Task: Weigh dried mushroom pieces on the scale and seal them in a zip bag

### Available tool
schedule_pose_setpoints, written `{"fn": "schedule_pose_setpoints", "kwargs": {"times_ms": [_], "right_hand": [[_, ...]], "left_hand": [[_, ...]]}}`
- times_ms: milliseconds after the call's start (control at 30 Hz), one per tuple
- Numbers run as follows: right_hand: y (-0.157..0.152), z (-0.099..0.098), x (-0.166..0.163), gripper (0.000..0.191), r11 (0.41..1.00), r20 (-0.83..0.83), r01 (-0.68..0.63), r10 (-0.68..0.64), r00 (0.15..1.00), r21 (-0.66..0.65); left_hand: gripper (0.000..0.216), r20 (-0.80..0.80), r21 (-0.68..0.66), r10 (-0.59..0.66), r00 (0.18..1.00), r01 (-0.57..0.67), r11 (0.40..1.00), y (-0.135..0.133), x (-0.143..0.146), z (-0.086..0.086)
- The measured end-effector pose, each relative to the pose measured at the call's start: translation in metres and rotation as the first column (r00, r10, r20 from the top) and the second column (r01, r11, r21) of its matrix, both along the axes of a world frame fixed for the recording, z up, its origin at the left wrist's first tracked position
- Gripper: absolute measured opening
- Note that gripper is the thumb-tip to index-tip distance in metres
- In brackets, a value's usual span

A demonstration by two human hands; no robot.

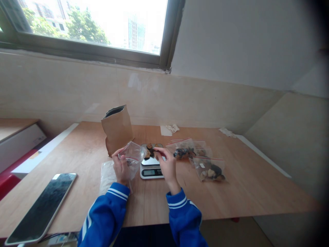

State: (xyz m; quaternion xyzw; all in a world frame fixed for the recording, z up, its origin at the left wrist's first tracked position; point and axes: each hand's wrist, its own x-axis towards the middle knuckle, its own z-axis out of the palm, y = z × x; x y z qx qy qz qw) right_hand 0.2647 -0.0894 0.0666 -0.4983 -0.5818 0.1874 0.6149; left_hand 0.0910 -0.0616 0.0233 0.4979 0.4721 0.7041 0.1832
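Observation:
My left hand [121, 168] is closed around the side of a clear zip bag [134, 154], its mouth tipped toward the scale. Over the digital kitchen scale [152, 172], my right hand [166, 165] pinches a dark brown dried piece, partly hidden by the fingers. Several brown and black dried pieces [149, 151] lie on the scale's plate, just left of my right fingertips. A display glows on the scale's front, but its digits are too small to read. Under my left wrist lies a stack of clear plastic bags [107, 176].
Behind my left hand stands an open brown paper bag [117, 130]. Filled zip bags [209, 169] of dried pieces lie right of the scale. A large phone or tablet [42, 209] rests at the left edge. Crumpled white paper [169, 129] sits near the wall.

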Motion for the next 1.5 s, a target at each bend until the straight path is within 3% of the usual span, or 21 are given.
{"fn": "schedule_pose_setpoints", "kwargs": {"times_ms": [133,267,333,433,600,733,833,900,1000,1133,1267,1500], "right_hand": [[0.001,0.034,-0.017,0.023,0.998,-0.329,-0.045,0.056,0.943,0.039],[0.001,0.052,-0.035,0.024,0.976,-0.36,-0.219,0.212,0.909,0.021],[0.001,0.051,-0.04,0.025,0.949,-0.322,-0.316,0.293,0.9,-0.019],[-0.001,0.044,-0.043,0.022,0.93,-0.185,-0.359,0.34,0.922,-0.081],[-0.012,0.045,-0.041,0.029,0.936,0.204,-0.323,0.347,0.915,-0.141],[-0.012,0.05,-0.036,0.038,0.966,0.278,-0.253,0.259,0.925,-0.059],[0.003,0.042,-0.027,0.038,0.995,0.196,-0.082,0.071,0.978,0.05],[0.018,0.028,-0.021,0.036,0.999,0.218,0.008,-0.02,0.976,0.054],[0.041,-0.003,-0.017,0.035,1.0,0.413,0.003,0.011,0.911,-0.031],[0.055,-0.034,-0.022,0.051,0.991,0.659,0.033,0.062,0.75,-0.13],[0.055,-0.036,-0.028,0.041,0.981,0.766,0.113,0.048,0.64,-0.157],[0.053,-0.025,-0.033,0.023,0.969,0.803,0.164,0.051,0.594,-0.183]], "left_hand": [[0.043,-0.019,0.072,-0.043,0.999,0.044,0.996,-0.001,0.001,-0.002],[0.046,-0.035,0.164,-0.041,0.999,0.046,0.985,-0.002,0.002,-0.004],[0.045,-0.041,0.198,-0.055,0.998,0.062,0.978,-0.003,0.001,-0.004],[0.042,-0.055,0.242,-0.072,0.996,0.083,0.967,-0.004,0.001,-0.004],[0.039,-0.038,0.287,-0.062,0.997,0.07,0.955,-0.006,0.004,-0.001],[0.04,-0.016,0.243,-0.029,0.999,0.032,0.97,-0.006,0.004,0.0],[0.039,0.006,0.161,0.054,0.999,-0.055,0.985,-0.006,0.003,0.002],[0.039,0.02,0.111,0.089,0.996,-0.09,0.99,-0.005,0.002,0.003],[0.04,0.033,0.096,0.091,0.995,-0.093,0.991,-0.004,0.001,0.004],[0.038,0.035,0.094,0.083,0.996,-0.086,0.992,-0.003,0.0,0.002],[0.038,0.049,0.11,0.062,0.997,-0.067,0.992,-0.001,0.0,0.001],[0.037,0.047,0.113,0.066,0.997,-0.071,0.991,0.0,0.0,-0.001]]}}
